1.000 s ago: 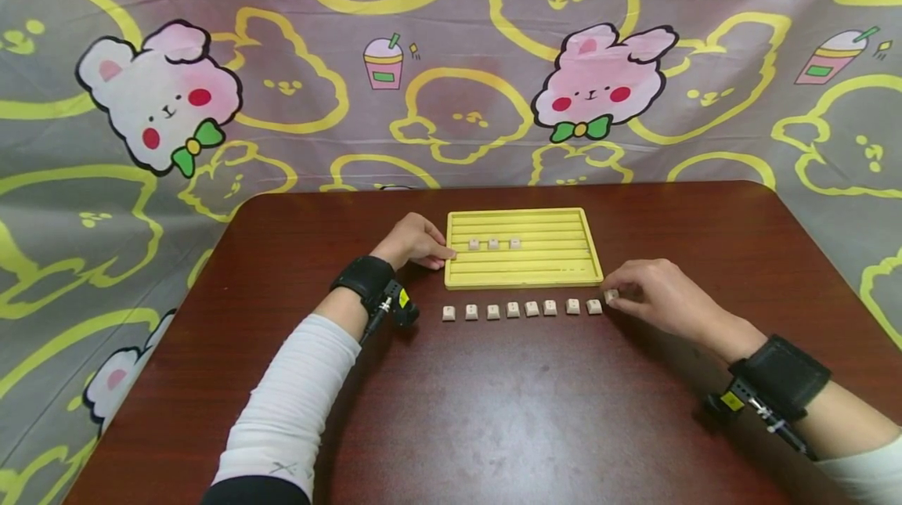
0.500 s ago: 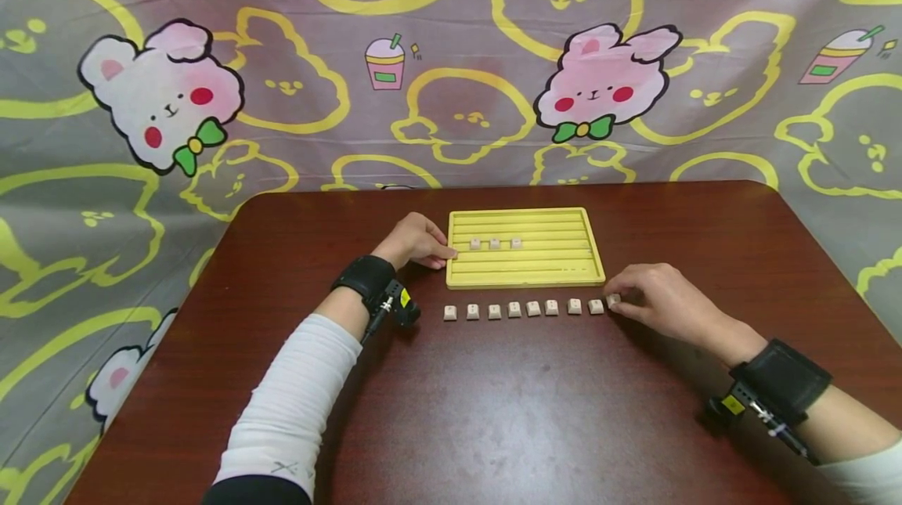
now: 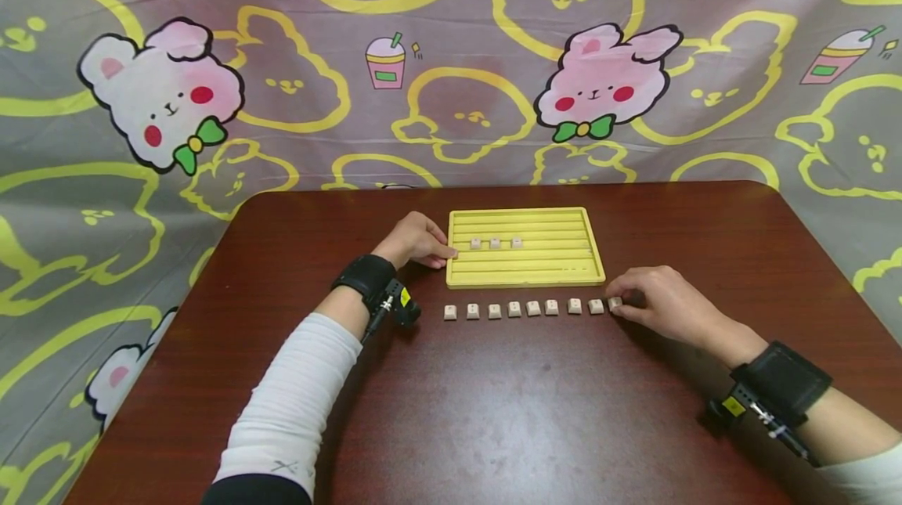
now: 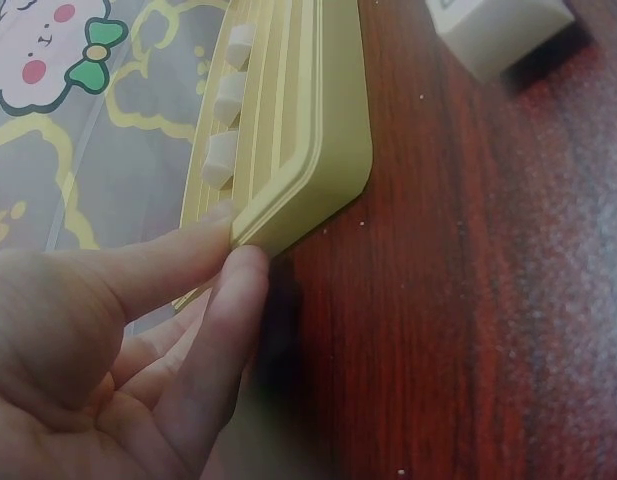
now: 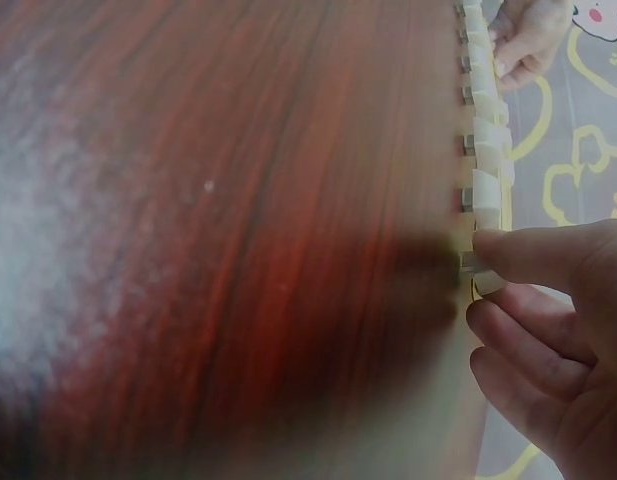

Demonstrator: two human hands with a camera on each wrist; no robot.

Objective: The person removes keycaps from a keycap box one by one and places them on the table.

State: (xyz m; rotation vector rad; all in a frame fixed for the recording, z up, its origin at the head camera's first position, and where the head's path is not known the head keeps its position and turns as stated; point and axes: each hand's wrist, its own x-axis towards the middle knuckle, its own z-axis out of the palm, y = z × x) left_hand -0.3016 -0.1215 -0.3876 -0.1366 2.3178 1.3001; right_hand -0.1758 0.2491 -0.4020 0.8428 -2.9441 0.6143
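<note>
Keycaps (image 3: 533,308), three in one tray (image 3: 524,284), nine outside, left fingers (image 4: 213,345) gripping tray, right fingers (image 5: 553,252) pinching keycap (image 3: 615,302)

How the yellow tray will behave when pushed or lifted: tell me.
The yellow tray is probably stiff: its edges run straight and show no bend where the left hand pinches it. Being broad and low, it should slide over the table rather than tip. Its three keycaps could shift if it tilts, since nothing visible fastens them.
</note>
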